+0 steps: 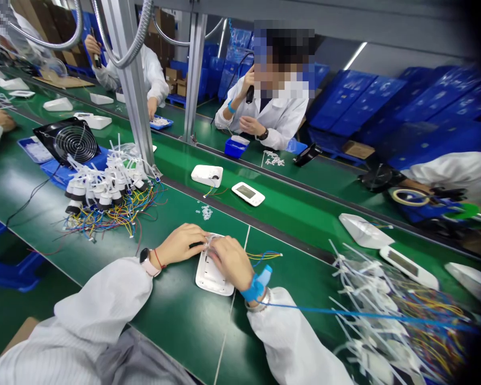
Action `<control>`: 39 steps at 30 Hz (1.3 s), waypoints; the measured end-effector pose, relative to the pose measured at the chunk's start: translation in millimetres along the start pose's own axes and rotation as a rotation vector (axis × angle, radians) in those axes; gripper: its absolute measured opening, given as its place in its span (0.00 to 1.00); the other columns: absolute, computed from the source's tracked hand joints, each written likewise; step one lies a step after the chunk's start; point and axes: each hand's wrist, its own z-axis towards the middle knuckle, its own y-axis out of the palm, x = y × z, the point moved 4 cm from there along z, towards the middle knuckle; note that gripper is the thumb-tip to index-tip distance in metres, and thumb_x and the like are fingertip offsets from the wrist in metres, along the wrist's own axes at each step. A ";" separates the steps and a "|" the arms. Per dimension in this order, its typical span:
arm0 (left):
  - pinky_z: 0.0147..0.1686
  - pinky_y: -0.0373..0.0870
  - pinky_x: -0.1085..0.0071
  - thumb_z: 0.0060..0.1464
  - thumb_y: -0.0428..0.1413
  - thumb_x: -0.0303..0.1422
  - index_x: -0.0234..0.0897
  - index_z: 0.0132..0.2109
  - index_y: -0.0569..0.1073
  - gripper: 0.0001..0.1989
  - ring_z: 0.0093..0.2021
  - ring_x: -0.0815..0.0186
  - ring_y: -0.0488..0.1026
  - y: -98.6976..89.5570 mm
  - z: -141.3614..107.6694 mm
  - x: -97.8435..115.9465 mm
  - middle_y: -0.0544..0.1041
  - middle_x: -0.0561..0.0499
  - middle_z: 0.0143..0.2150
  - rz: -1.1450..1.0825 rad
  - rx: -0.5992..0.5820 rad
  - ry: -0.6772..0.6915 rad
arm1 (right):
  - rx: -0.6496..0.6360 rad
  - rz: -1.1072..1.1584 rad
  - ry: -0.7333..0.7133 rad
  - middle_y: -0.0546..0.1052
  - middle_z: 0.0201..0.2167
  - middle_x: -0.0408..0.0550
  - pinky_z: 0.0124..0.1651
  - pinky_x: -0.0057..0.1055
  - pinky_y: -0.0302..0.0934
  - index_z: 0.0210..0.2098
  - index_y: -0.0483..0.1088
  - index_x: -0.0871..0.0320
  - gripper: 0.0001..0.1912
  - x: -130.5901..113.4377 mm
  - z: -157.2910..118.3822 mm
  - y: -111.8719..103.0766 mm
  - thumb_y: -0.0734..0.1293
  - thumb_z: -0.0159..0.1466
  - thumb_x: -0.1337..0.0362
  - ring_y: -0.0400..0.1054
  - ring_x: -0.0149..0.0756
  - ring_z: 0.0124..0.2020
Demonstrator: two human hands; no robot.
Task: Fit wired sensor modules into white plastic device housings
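A white plastic housing (213, 280) lies on the green bench in front of me, its hollow inner side facing up. My left hand (183, 247) reaches its upper left end, with thumb and fingers closing on the edge there. Over the same end bends my right hand (233, 262), fingers curled down into the housing; whatever they grip is hidden beneath them. Yellow and blue wires (264, 256) with a small white connector stick out to the right of my right hand. Several small clear rings (204, 212) lie just beyond my hands.
Bundled wired parts with white ties (104, 184) lie left, beside a black fan (76, 143). More ties and wires (385, 315) pile up right. A green conveyor (304, 219) carries white housings and a display unit (248, 193). A blue cord (344, 312) runs rightward from my wrist. Co-workers sit opposite.
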 end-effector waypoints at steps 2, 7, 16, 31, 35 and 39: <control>0.47 0.59 0.67 0.59 0.48 0.37 0.39 0.42 0.72 0.11 0.47 0.65 0.67 0.3 -0.7 -2.6 0.74 0.49 0.46 -0.001 -0.002 -0.002 | 0.028 0.074 -0.042 0.73 0.31 0.50 0.38 0.32 0.59 0.35 0.69 0.61 0.09 -0.3 1.7 8.7 0.57 0.64 0.68 0.64 0.36 0.34; 0.47 0.57 0.67 0.50 0.55 0.47 0.41 0.43 0.73 0.18 0.46 0.64 0.67 -0.5 -1.9 -6.2 0.73 0.51 0.48 0.015 -0.019 0.022 | 0.019 0.191 -0.161 0.75 0.32 0.48 0.39 0.31 0.61 0.37 0.72 0.58 0.12 5.1 -4.6 11.7 0.57 0.65 0.66 0.66 0.35 0.35; 0.47 0.58 0.67 0.46 0.57 0.48 0.40 0.42 0.73 0.20 0.45 0.63 0.67 3.3 -2.0 -9.0 0.74 0.50 0.47 -0.018 -0.010 0.024 | -0.102 0.129 -0.192 0.73 0.32 0.50 0.39 0.31 0.61 0.36 0.73 0.61 0.12 1.1 -3.5 14.7 0.57 0.65 0.68 0.64 0.36 0.36; 0.48 0.58 0.63 0.52 0.55 0.43 0.39 0.40 0.73 0.14 0.48 0.61 0.65 4.0 -3.9 6.8 0.71 0.48 0.49 0.131 -0.022 0.063 | 0.085 0.130 0.270 0.71 0.36 0.49 0.41 0.35 0.51 0.30 0.73 0.58 0.08 43.9 -31.1 -36.0 0.63 0.61 0.63 0.59 0.39 0.41; 0.49 0.58 0.63 0.52 0.55 0.43 0.40 0.41 0.73 0.14 0.50 0.60 0.64 4.0 -3.7 3.1 0.70 0.48 0.50 0.119 -0.026 0.063 | 0.011 0.083 0.258 0.69 0.38 0.49 0.40 0.35 0.51 0.28 0.72 0.57 0.08 38.5 -30.5 -30.4 0.64 0.60 0.61 0.58 0.40 0.42; 0.50 0.58 0.63 0.52 0.55 0.44 0.40 0.42 0.73 0.15 0.50 0.60 0.64 4.3 -4.1 1.5 0.70 0.48 0.50 0.113 -0.021 0.062 | -0.028 -0.111 0.286 0.68 0.40 0.53 0.41 0.38 0.51 0.33 0.71 0.59 0.11 20.6 -24.9 -20.0 0.66 0.58 0.57 0.58 0.43 0.42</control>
